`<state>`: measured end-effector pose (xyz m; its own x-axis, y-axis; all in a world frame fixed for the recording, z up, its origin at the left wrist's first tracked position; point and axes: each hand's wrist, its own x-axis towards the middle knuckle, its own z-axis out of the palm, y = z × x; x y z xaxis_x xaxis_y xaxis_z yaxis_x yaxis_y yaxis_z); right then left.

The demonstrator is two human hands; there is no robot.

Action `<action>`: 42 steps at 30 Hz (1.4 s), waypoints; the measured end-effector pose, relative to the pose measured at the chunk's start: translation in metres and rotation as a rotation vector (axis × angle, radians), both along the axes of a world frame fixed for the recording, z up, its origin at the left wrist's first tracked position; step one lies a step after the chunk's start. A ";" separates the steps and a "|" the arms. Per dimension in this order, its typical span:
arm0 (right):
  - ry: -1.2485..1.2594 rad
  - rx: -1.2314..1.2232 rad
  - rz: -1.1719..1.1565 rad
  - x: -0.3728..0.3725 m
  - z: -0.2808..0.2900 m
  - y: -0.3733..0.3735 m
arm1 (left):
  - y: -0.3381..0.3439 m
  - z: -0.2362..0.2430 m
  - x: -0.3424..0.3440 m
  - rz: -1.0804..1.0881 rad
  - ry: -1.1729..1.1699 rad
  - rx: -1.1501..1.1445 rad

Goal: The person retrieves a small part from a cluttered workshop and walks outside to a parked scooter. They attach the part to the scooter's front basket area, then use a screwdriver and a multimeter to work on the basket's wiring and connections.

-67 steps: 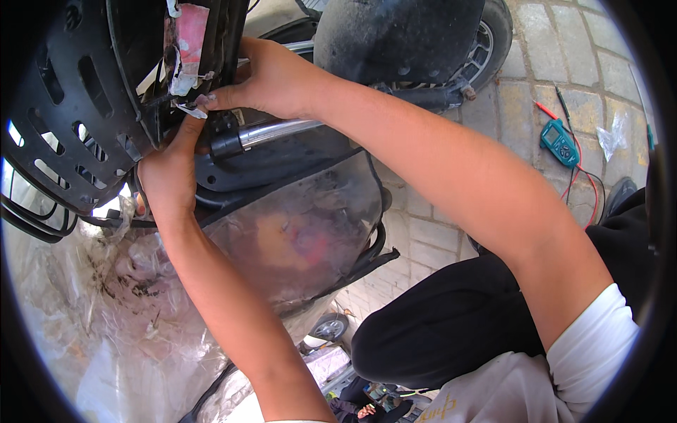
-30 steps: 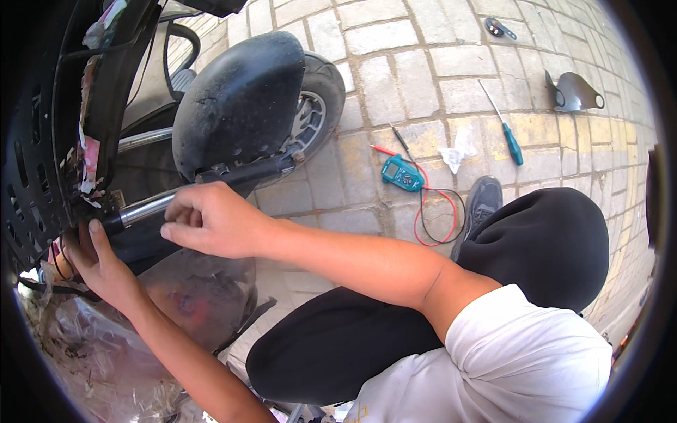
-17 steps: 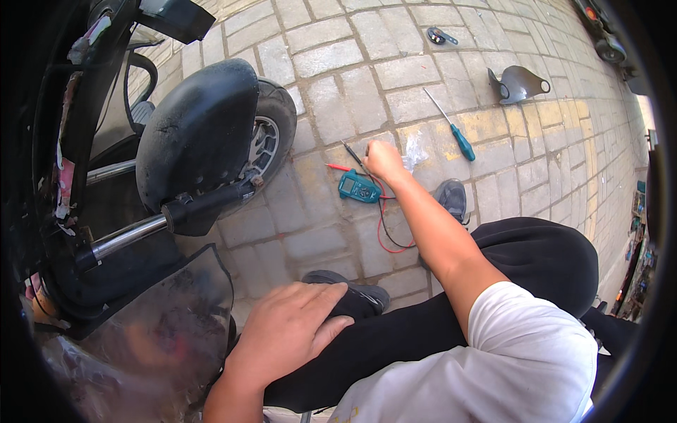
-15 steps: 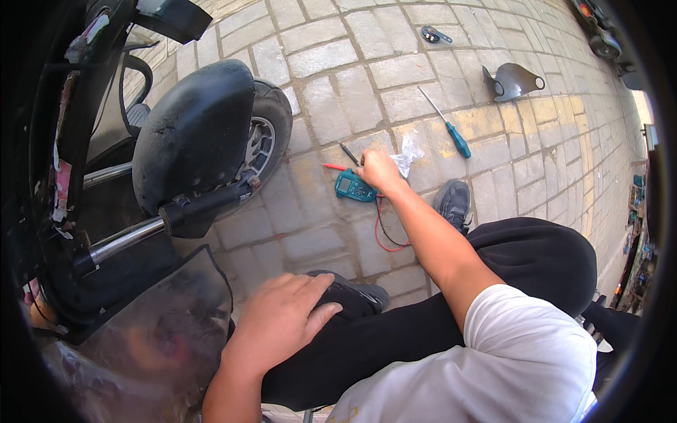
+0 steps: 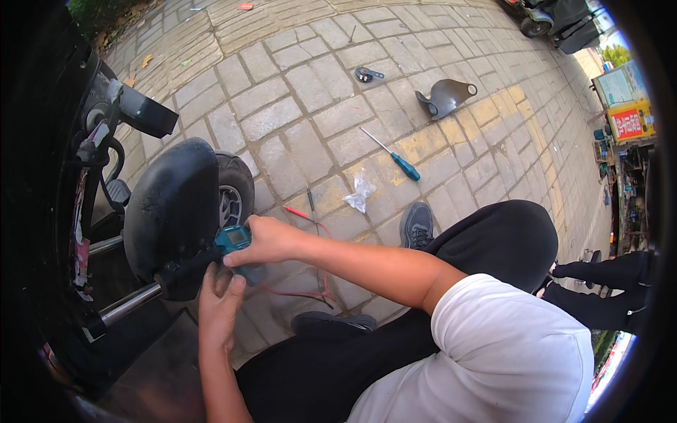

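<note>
A teal multimeter (image 5: 234, 238) is gripped in my right hand (image 5: 271, 240), held up beside the scooter's front fork. Just below it, my left hand (image 5: 216, 310) has its thumb and fingers apart, close to the meter's lower side; whether they touch it I cannot tell. The meter's lower part is partly hidden and blurred. On the paving lie the red probe (image 5: 295, 211) and the black probe (image 5: 310, 200), their thin leads trailing back toward the meter. The black fender (image 5: 169, 204) and tyre (image 5: 243, 187) stand directly beyond my hands.
A teal-handled screwdriver (image 5: 405, 167) and a crumpled clear plastic bag (image 5: 360, 192) lie on the bricks. Farther off are a curved dark cover (image 5: 446, 99) and a small round black part (image 5: 365, 75). The shiny fork tube (image 5: 130, 305) is at left. Another person's legs (image 5: 606, 282) show at right.
My right hand has lifted the multimeter off the paving and brought it left to the fork. My left hand has moved left, near the meter. The view has shifted.
</note>
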<state>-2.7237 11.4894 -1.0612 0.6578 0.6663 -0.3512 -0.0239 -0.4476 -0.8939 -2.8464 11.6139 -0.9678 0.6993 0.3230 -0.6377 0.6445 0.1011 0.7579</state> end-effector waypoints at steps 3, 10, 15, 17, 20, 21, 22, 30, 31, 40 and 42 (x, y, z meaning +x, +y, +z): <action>0.486 0.404 0.107 0.033 0.021 -0.008 | 0.000 -0.001 0.004 0.069 -0.156 -0.155; -0.355 -0.968 -0.738 0.151 -0.164 -0.194 | -0.005 0.014 -0.002 0.059 -0.182 -0.150; -0.103 -1.012 -0.590 0.132 -0.210 -0.286 | -0.013 0.017 0.008 0.099 -0.139 -0.159; -0.129 -0.994 -0.515 0.134 -0.215 -0.294 | -0.017 0.017 0.016 0.101 -0.132 -0.156; -0.327 -0.797 -0.634 0.157 -0.217 -0.283 | -0.022 0.015 0.029 0.083 -0.123 -0.124; -0.328 -0.720 -0.684 0.171 -0.215 -0.275 | -0.024 0.014 0.032 0.086 -0.123 -0.110; -0.408 -0.645 -0.778 0.189 -0.212 -0.267 | -0.025 0.013 0.034 0.101 -0.135 -0.092; -0.421 -0.845 -0.851 0.362 -0.180 -0.266 | -0.034 0.036 0.021 0.264 0.000 0.020; -0.432 -0.895 -0.831 0.376 -0.183 -0.270 | -0.037 0.042 0.018 0.311 0.047 -0.004; -0.067 -0.756 -0.658 0.375 -0.196 -0.262 | -0.054 0.049 0.021 0.226 0.227 0.148; -0.109 -0.725 -0.692 0.365 -0.179 -0.263 | -0.050 0.044 0.022 0.122 0.270 0.135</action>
